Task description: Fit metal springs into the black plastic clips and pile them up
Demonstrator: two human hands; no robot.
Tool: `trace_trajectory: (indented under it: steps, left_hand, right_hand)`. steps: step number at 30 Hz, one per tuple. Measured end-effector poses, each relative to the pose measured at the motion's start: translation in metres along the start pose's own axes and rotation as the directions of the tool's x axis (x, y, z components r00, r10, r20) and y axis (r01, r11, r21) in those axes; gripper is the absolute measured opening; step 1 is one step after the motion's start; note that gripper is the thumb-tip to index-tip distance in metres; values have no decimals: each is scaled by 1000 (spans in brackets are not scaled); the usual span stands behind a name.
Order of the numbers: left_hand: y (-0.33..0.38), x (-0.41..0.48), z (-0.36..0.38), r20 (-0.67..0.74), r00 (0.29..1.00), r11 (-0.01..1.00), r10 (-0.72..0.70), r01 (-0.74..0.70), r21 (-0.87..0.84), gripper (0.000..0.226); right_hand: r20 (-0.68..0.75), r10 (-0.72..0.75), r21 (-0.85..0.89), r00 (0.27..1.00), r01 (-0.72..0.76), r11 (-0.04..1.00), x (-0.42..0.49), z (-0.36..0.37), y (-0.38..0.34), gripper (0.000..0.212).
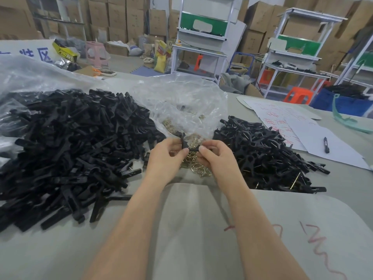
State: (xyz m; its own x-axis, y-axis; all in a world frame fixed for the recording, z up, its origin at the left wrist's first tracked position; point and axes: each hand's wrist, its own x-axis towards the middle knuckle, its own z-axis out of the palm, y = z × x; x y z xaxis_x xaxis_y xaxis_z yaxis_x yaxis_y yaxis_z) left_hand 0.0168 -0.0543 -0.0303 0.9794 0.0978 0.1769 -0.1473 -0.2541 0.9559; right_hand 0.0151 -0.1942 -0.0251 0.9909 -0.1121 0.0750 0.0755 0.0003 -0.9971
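We find both hands together over the middle of the table (191, 229), just in front of the clear bag (181, 98). The left hand (165, 153) and the right hand (215, 157) each pinch one end of a single black clip (186, 146). It is held raised just above the loose brass-coloured springs (198, 168) spilling from the bag's mouth. We cannot tell whether a spring already sits in the clip, because the fingertips cover the joint.

To the left lies the large heap of black parts (66, 142), with no metal showing in it. To the right lies the smaller pile (268, 156), where metal legs show among the clips. We judge this one to be the fitted stock.

We judge the step in hand to be seating a spring. We recommend:

- The left grip should steady the clip body and stay clear of the slot.
- The right hand should bring the spring square to the groove and press evenly, since a skewed push may let it slip back among the loose springs.
- Both legs should be checked as seated before release.
- The fitted clip belongs on the right pile only, so the stocks do not mix.

A pen (326, 145) on paper sheets (323, 156) at the right plays no part.
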Motion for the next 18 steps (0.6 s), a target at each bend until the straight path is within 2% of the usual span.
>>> trace_trajectory:
  steps: [2,5,9,12,18]
  left_hand:
    - [-2,1,-1,34,999,1000,-2,2,12,11]
    - [-3,2,0,73,997,999,-7,5,35,10]
    - [-1,1,-1,118,993,999,9,-14,40,20]
    - [1,-1,-2,121,993,1000,-7,6,9,12]
    - [1,-2,-3,142,988,992,-56,71,-104,12]
  right_hand:
    - [16,-29,-67,999,30,997,-2,2,5,11]
    - [37,-49,-136,998,54,989,-5,5,9,16]
    - [8,-54,7,999,54,999,-4,10,13,30]
    - [-25,-21,123,999,24,992,-3,11,15,37]
    - [14,-133,41,991,132,990,-3,12,12,32]
